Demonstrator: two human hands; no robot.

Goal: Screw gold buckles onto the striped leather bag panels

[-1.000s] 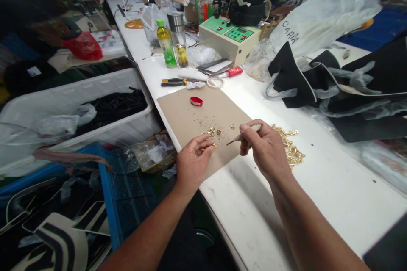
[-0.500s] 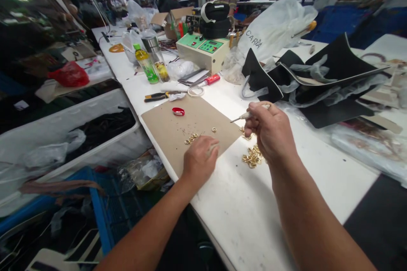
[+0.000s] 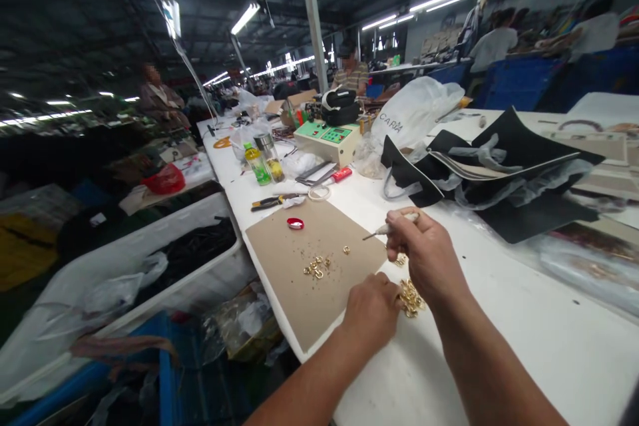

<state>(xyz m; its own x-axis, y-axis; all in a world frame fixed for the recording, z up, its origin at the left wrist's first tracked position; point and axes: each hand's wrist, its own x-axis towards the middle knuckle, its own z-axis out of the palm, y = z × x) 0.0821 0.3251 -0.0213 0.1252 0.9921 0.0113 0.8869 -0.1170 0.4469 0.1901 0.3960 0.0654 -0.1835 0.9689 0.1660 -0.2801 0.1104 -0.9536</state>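
Note:
My right hand [image 3: 422, 243] is closed around a thin tool [image 3: 384, 231] with a pale handle, its metal tip pointing left above the brown board [image 3: 279, 259]. Beside a pile of gold rings [image 3: 412, 299] on the white table, my left hand [image 3: 372, 309] has its fingers bent at the pile's left edge; its fingertips are partly hidden. Several gold rings [image 3: 318, 268] lie on the board among small dark crumbs, with a single ring [image 3: 346, 249] apart from them. A red oval item [image 3: 295, 223] rests near the board's far side.
Pliers [image 3: 274, 202], a drink bottle [image 3: 256, 164] and a green-topped machine [image 3: 327, 140] stand or lie beyond the board. Black sheets [image 3: 509, 153] with plastic wrap are at the right. A white bin [image 3: 200, 279] is left of the table [image 3: 449, 373]. People are in the background.
My left hand has moved right, from the board to the gold pile. The view has tilted up. My right hand still holds the tool.

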